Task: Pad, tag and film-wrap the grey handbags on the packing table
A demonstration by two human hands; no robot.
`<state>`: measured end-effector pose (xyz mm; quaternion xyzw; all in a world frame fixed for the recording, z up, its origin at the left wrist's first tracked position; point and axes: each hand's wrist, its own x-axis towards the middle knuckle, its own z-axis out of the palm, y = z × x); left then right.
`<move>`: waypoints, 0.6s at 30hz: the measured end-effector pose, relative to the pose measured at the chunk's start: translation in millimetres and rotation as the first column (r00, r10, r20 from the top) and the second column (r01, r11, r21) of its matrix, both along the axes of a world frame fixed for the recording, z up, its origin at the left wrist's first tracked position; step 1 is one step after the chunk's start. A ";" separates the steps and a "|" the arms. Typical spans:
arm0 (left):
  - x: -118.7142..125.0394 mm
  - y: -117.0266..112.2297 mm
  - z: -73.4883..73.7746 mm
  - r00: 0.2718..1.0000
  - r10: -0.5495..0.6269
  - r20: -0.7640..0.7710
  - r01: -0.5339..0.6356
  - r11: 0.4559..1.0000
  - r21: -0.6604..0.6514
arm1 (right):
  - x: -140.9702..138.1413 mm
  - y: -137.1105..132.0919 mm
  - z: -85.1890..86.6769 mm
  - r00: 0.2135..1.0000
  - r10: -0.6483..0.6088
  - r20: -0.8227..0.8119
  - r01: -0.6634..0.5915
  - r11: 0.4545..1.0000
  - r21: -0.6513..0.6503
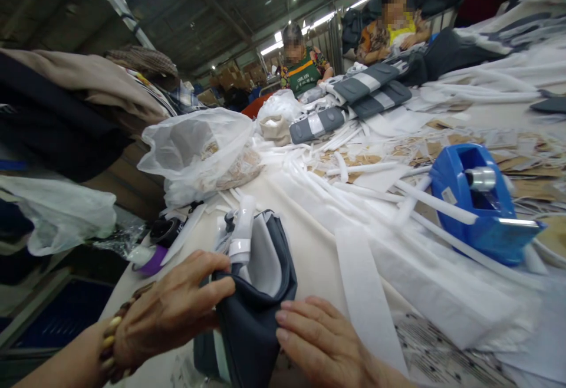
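Note:
A dark blue-grey bag (254, 323) stands on the cream-covered table in front of me, its top gaping to show white stuffing (264, 264) inside. White foam wrapping (243, 232) covers what looks like its handle, which sticks up at the opening. My left hand (165, 305), with a beaded bracelet at the wrist, pinches the bag's upper left edge between thumb and fingers. Against the bag's right side lies my right hand (321, 335), its fingers stretched out and touching the material. The bag's lower part is cut off by the frame.
To the right stands a blue tape dispenser (475, 205) among white foam strips (354, 199). A clear plastic bag (198, 146) sits at the back left, near a purple-and-white roll (150, 258). Finished-looking grey bags (318, 124) lie farther back. Two people work across the table.

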<state>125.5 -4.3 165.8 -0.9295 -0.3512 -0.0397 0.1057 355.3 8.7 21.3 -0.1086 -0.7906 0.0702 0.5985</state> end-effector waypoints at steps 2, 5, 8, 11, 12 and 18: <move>-8.2 -1.9 2.1 0.999 0.017 0.029 -0.017 1.000 0.024 | -5.8 4.1 1.2 0.999 0.044 0.024 -0.044 0.999 -0.008; -21.7 -5.7 1.8 0.996 0.052 0.076 -0.056 0.997 0.051 | -18.5 14.6 2.7 0.990 0.139 0.035 -0.139 0.990 -0.007; -33.9 -8.3 0.5 0.987 0.082 0.138 -0.096 0.991 0.093 | -34.9 26.4 8.0 0.979 0.203 0.024 -0.203 0.979 0.018; -46.8 -9.4 -0.3 0.978 0.107 0.180 -0.132 0.982 0.136 | -52.5 35.1 17.5 0.983 0.178 0.034 -0.180 0.982 0.056; -51.9 -9.7 0.0 0.975 0.116 0.192 -0.144 0.980 0.140 | -58.3 37.0 21.2 0.985 0.167 0.035 -0.169 0.983 0.069; -80.1 -20.5 16.1 0.968 0.234 0.087 -0.240 0.968 0.071 | -92.7 36.1 47.8 0.975 0.207 0.076 -0.215 0.969 0.119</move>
